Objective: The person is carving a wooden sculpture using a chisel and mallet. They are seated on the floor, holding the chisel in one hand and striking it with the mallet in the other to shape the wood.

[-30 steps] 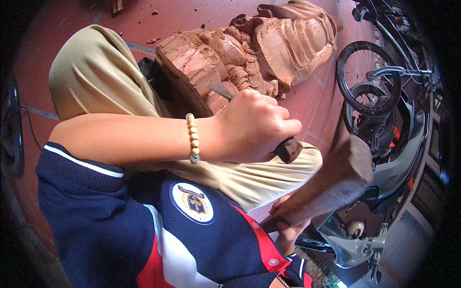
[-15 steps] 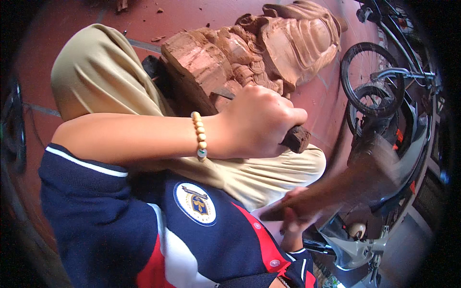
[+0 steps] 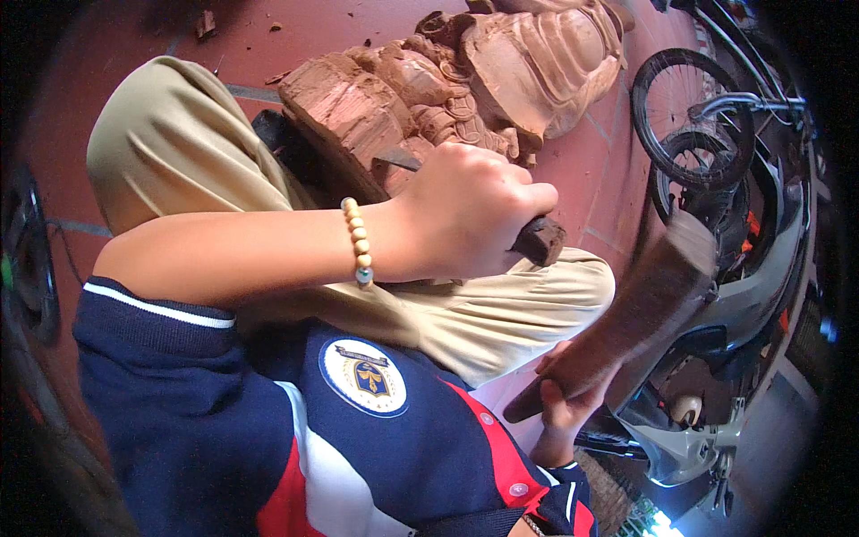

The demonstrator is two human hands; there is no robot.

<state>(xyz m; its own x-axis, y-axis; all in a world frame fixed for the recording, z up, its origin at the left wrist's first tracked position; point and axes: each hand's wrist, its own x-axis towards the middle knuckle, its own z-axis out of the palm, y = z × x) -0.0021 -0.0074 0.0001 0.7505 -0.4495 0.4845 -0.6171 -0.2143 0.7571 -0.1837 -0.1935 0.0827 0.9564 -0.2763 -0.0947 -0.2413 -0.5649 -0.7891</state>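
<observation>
My left hand [image 3: 474, 210], with a beaded bracelet at the wrist, is closed round a chisel. The dark wooden butt of the chisel [image 3: 541, 241] sticks out below the fist, and its flat metal blade shows on the other side, at the reddish wood carving [image 3: 349, 107]. Whether the edge touches the wood I cannot tell. Lying on its side, the carving has rounded, draped forms at the far end and a rough block at the near end. On the right, my right hand [image 3: 573, 403] grips the thin end of a club-shaped wooden mallet [image 3: 617, 322], its thick head raised apart from the chisel.
My bent legs in tan trousers [image 3: 179, 134] flank the carving on the red tiled floor [image 3: 591, 179]. Wood chips [image 3: 206, 25] lie at the far left. A bicycle wheel [image 3: 689, 116] and a grey motorbike [image 3: 761, 286] stand along the right side.
The mallet, blurred before, has swung its head upward in the picture and shows more sharply now. The carving and my left hand with the chisel sit slightly farther left and up in view.
</observation>
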